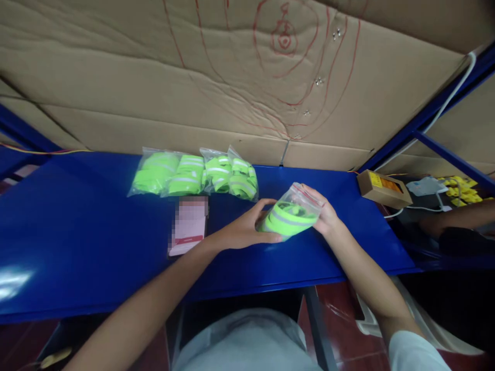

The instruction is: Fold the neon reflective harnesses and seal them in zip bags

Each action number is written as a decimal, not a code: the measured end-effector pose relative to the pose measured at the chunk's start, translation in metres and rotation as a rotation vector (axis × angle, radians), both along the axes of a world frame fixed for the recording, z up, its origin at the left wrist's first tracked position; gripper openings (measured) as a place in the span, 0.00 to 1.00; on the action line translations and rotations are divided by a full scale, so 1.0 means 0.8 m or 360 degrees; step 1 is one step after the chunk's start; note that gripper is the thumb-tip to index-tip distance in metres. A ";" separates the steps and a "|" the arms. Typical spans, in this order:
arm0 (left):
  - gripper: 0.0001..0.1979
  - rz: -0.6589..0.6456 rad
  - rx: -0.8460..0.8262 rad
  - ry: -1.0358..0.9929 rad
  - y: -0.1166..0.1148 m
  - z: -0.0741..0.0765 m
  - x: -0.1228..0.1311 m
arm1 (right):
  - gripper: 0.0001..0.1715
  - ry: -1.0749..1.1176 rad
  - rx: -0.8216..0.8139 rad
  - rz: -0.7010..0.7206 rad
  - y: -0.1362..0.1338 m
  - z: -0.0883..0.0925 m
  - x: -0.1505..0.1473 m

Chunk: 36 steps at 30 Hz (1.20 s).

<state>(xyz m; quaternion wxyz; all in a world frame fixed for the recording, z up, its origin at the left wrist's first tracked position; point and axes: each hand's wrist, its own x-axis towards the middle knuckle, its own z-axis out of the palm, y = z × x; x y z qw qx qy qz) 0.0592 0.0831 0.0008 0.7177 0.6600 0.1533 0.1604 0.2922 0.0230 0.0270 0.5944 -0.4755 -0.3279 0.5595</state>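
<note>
Between my hands, above the blue table (240, 268), is a clear zip bag (290, 219) with a rolled neon-green band with grey reflective stripes inside. My left hand (251, 226) grips the bag's lower left side, thumb and fingers curved round it. At the upper right, by the red zip line, my right hand (323, 208) holds the bag's edge; some of its fingers are hidden behind the plastic. Several similar bags of neon-green bands (187, 175) lie side by side at the table's back edge. A phone (189, 226) with a pinkish screen rests left of my left hand.
A cardboard wall (232, 93) with red drawn rings rises behind the table. On the right are a small cardboard box (382, 188), a white cable (436, 111), yellow items (460, 188) and another person's arm (456, 219).
</note>
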 end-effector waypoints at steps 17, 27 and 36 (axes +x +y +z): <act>0.35 0.0320 -0.0392 0.0025 -0.002 0.002 0.010 | 0.31 -0.0337 0.0192 -0.0247 -0.010 -0.025 -0.019; 0.19 0.0732 -0.0100 -0.0259 0.002 0.020 0.009 | 0.15 -0.0461 0.0236 -0.0349 -0.017 -0.024 -0.013; 0.15 0.0993 0.0115 -0.0352 0.014 0.031 -0.010 | 0.10 -0.0723 0.0483 -0.0254 -0.028 -0.008 -0.012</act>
